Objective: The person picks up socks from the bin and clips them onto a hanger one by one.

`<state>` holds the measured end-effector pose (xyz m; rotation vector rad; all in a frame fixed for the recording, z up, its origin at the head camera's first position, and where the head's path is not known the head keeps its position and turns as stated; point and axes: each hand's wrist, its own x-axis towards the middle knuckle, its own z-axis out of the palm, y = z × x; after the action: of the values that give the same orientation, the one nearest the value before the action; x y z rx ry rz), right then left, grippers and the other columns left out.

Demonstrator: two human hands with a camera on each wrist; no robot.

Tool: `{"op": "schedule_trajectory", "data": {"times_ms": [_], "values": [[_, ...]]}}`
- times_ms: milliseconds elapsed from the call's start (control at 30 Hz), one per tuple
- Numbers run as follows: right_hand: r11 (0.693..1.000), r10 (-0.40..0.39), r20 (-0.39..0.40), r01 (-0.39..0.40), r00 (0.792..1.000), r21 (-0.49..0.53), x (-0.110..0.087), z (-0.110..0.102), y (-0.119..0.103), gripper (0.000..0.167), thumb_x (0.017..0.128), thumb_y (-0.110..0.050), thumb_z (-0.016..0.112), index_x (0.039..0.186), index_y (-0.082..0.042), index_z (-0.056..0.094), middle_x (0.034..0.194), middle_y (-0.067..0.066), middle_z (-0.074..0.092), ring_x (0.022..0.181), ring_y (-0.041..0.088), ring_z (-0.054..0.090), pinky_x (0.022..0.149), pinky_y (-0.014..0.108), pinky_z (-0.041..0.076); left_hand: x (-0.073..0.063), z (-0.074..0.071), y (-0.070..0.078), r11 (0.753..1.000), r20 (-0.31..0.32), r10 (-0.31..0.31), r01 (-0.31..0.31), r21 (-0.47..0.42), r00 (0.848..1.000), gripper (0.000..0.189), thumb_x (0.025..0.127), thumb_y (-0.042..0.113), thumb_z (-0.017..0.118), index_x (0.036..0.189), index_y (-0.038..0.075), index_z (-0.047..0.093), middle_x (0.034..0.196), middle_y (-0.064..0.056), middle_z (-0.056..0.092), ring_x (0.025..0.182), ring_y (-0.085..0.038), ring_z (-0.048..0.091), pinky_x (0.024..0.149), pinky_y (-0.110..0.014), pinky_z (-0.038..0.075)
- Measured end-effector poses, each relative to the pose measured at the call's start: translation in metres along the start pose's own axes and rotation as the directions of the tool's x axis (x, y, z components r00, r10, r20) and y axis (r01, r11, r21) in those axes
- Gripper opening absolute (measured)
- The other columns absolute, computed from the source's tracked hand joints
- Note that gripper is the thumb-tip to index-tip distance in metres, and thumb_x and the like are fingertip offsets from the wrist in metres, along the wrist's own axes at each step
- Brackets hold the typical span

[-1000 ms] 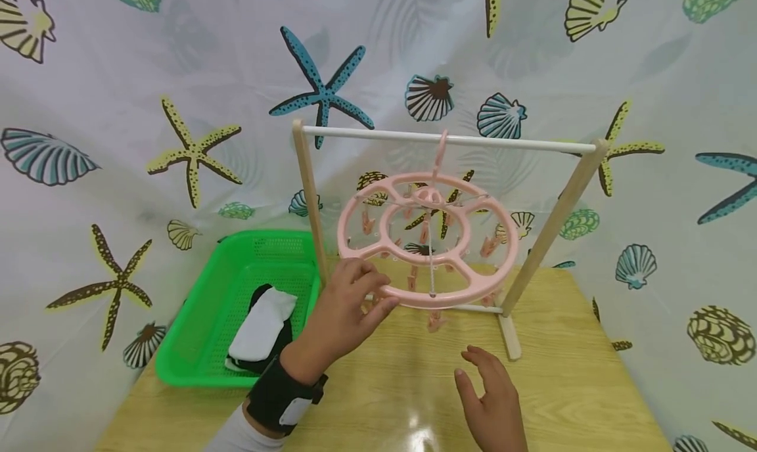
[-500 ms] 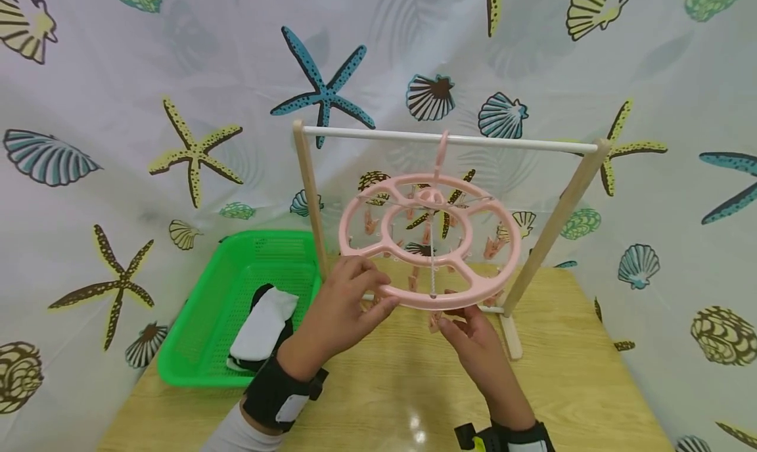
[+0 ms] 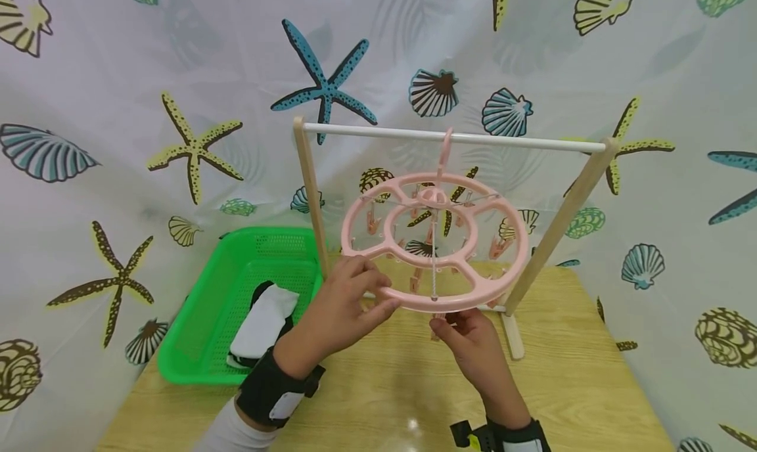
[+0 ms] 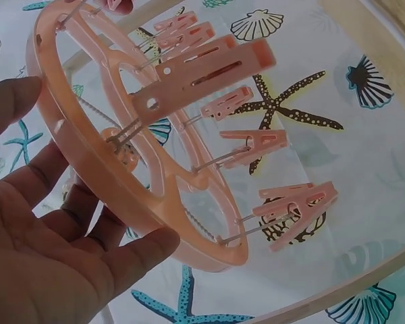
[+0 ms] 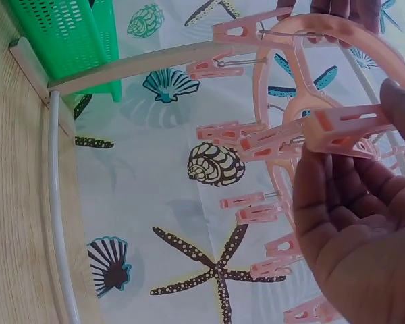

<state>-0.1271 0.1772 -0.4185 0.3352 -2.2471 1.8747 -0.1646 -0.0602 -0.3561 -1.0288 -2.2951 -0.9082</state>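
A pink round clip hanger [image 3: 458, 303] hangs by its hook from the white bar [image 3: 372, 131] of a wooden stand. My left hand [image 3: 343, 302] grips the near left of its outer ring; in the left wrist view the fingers and thumb lie around the ring [image 4: 88, 179]. Under the front rim, my right hand [image 3: 481, 350] pinches a pink clothespin [image 5: 341, 128] between thumb and fingers. Other clothespins [image 4: 300, 212] dangle from the rings on short links, with nothing visible in them.
At the left, a green basket [image 3: 177, 347] holds a white folded cloth [image 3: 263, 324] on top of black fabric. The stand's wooden post [image 3: 562, 222] and foot [image 3: 512, 337] are right of the hanger. Behind the wood-grain table [image 3: 568, 386] hangs a shell-and-starfish printed curtain [image 3: 378, 51].
My right hand has come up from below the hanger to the front clothespin and now pinches it. The left hand has stayed on the ring.
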Motion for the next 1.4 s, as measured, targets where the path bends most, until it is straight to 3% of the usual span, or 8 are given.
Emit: {"op": "schedule_trajectory", "data": {"times_ms": [433, 633, 800, 933, 1033, 1133, 1333, 1400], "values": [[0.999, 0.014, -0.091, -0.011, 0.996, 0.034, -0.001, 0.003, -0.001, 0.025, 0.095, -0.006, 0.066, 0.120, -0.001, 0.062, 0.100, 0.009, 0.061, 0.078, 0.019, 0.062, 0.065, 0.031, 0.054, 0.001, -0.006, -0.001, 0.999, 0.130, -0.040, 0.037, 0.029, 0.991, 0.019, 0.087, 0.029, 0.078, 0.096, 0.013, 0.072, 0.095, 0.002, 0.057, 0.093, -0.019, 0.050, 0.081, -0.037, 0.045], [0.997, 0.046, -0.165, -0.055, 0.985, -0.051, -0.005, 0.006, -0.001, 0.013, 0.098, -0.014, 0.064, 0.106, -0.003, 0.066, 0.084, 0.009, 0.063, 0.070, 0.019, 0.060, 0.048, 0.028, 0.040, -0.008, -0.006, -0.012, 1.000, 0.042, 0.015, -0.014, -0.022, 0.999, 0.017, 0.089, 0.019, 0.076, 0.102, 0.009, 0.071, 0.111, -0.005, 0.057, 0.105, -0.023, 0.052, 0.090, -0.040, 0.048], [0.996, 0.064, -0.178, -0.074, 0.982, -0.047, -0.004, 0.008, 0.002, 0.014, 0.098, -0.013, 0.065, 0.101, 0.001, 0.065, 0.080, 0.008, 0.063, 0.081, 0.018, 0.059, 0.055, 0.027, 0.042, -0.025, -0.018, -0.054, 0.998, -0.134, -0.059, 0.059, 0.002, 0.989, 0.010, 0.089, 0.007, 0.072, 0.098, 0.005, 0.069, 0.111, -0.012, 0.059, 0.106, -0.029, 0.054, 0.087, -0.045, 0.049], [0.996, 0.085, -0.185, -0.091, 0.979, -0.025, -0.005, 0.008, 0.003, 0.018, 0.098, -0.013, 0.065, 0.103, 0.004, 0.065, 0.082, 0.008, 0.063, 0.083, 0.019, 0.059, 0.063, 0.027, 0.044, -0.046, -0.026, -0.110, 0.962, -0.041, -0.201, 0.206, 0.182, 0.979, 0.011, 0.091, 0.007, 0.070, 0.100, 0.001, 0.068, 0.109, -0.015, 0.057, 0.101, -0.033, 0.055, 0.076, -0.044, 0.051], [0.993, 0.114, -0.198, -0.117, 0.974, -0.004, -0.006, 0.008, 0.005, 0.019, 0.097, -0.014, 0.065, 0.101, 0.005, 0.065, 0.082, 0.012, 0.063, 0.082, 0.018, 0.059, 0.068, 0.027, 0.045, -0.063, -0.034, -0.150, 0.914, 0.114, -0.333, 0.291, 0.283, 0.936, 0.018, 0.093, 0.010, 0.068, 0.105, -0.003, 0.068, 0.109, -0.020, 0.055, 0.097, -0.037, 0.055, 0.073, -0.046, 0.050], [0.992, 0.121, -0.205, -0.122, 0.971, 0.005, -0.007, 0.009, 0.007, 0.018, 0.097, -0.012, 0.066, 0.099, 0.006, 0.064, 0.084, 0.013, 0.063, 0.081, 0.018, 0.060, 0.068, 0.026, 0.047, -0.070, -0.044, -0.177, 0.872, 0.250, -0.453, 0.368, 0.322, 0.855, 0.025, 0.095, 0.011, 0.064, 0.111, -0.008, 0.065, 0.108, -0.025, 0.055, 0.094, -0.039, 0.056, 0.074, -0.049, 0.049], [0.993, 0.121, -0.200, -0.119, 0.972, 0.025, -0.007, 0.010, 0.008, 0.013, 0.096, -0.006, 0.065, 0.099, 0.006, 0.063, 0.088, 0.009, 0.061, 0.076, 0.019, 0.062, 0.065, 0.026, 0.048, -0.079, -0.041, -0.210, 0.801, 0.359, -0.588, 0.463, 0.378, 0.725, 0.033, 0.094, 0.017, 0.060, 0.108, -0.013, 0.062, 0.096, -0.027, 0.061, 0.084, -0.041, 0.058, 0.072, -0.050, 0.049], [0.992, 0.125, -0.186, -0.122, 0.975, 0.028, -0.007, 0.011, 0.008, 0.013, 0.096, -0.008, 0.065, 0.099, 0.005, 0.063, 0.086, 0.009, 0.062, 0.076, 0.020, 0.062, 0.064, 0.027, 0.048, -0.089, -0.035, -0.222, 0.749, 0.377, -0.661, 0.540, 0.384, 0.649, 0.042, 0.094, 0.021, 0.059, 0.112, -0.017, 0.057, 0.097, -0.030, 0.061, 0.085, -0.042, 0.060, 0.073, -0.049, 0.049]]}}
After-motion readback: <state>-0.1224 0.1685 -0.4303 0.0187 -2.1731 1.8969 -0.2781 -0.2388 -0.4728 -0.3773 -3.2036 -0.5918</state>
